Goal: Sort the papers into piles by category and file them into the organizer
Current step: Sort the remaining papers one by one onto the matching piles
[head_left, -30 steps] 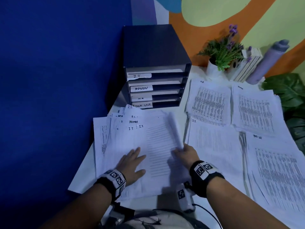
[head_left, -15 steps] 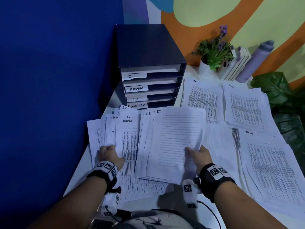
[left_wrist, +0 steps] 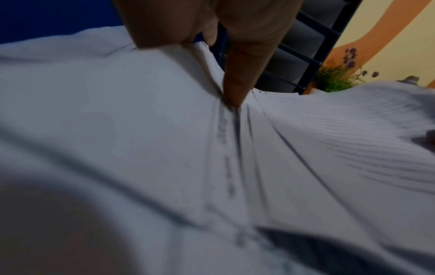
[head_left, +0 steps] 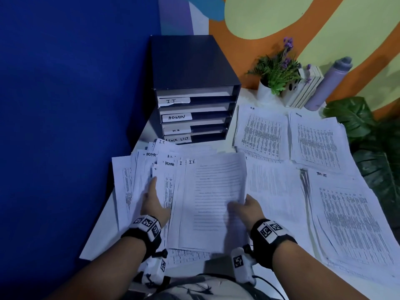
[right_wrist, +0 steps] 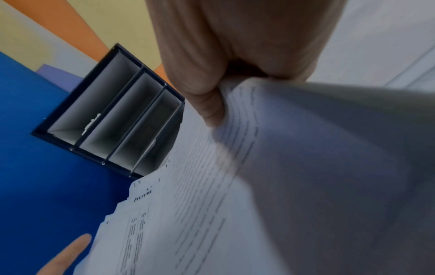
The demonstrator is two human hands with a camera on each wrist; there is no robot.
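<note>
Right hand (head_left: pixel 249 207) pinching the IT sheaf (head_left: pixel 213 198) at frame center; left hand (head_left: pixel 154 202) flat, fingers (left_wrist: pixel 235 87) straight, pressing the ADMIN-marked papers (head_left: pixel 166 185) left of it.

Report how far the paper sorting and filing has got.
Done: four labelled piles lie right of the organizer. In hand: the right hand grips a sheaf marked IT; the left hand rests on the mixed heap. Left: sorting that heap and all filing; the organizer's visible slots look empty.
</note>
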